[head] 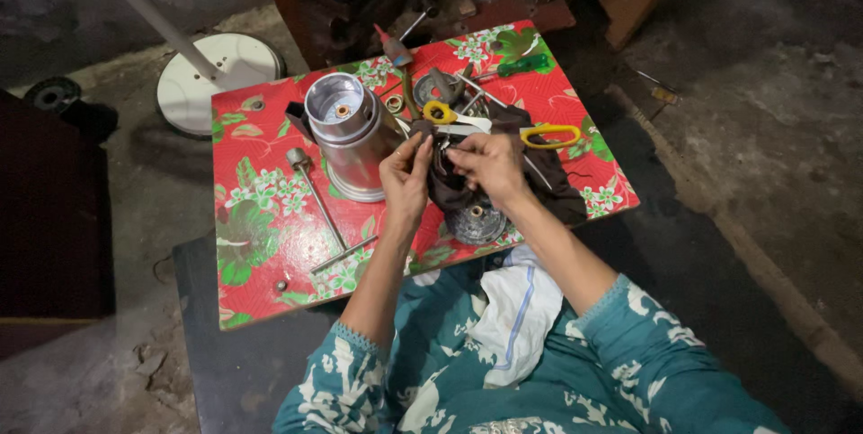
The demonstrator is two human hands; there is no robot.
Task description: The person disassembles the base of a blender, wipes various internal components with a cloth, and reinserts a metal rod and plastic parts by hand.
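My left hand (406,175) and my right hand (487,164) meet over a low red table with a flower pattern (261,218). Both pinch a small part between their fingertips, too small to make out, just above a dark brown cloth (539,184). A metal jar with an open top (349,133) stands right beside my left hand. Under my right wrist lies a round metal disc (475,223). Yellow-handled scissors (503,131) lie on the cloth beyond my fingers.
A long metal rod (319,205) lies on the table's left part. A green-handled screwdriver (526,65), small rings and other tools sit at the far edge. A white round stand base (216,75) is on the floor at far left. A white cloth (517,313) lies in my lap.
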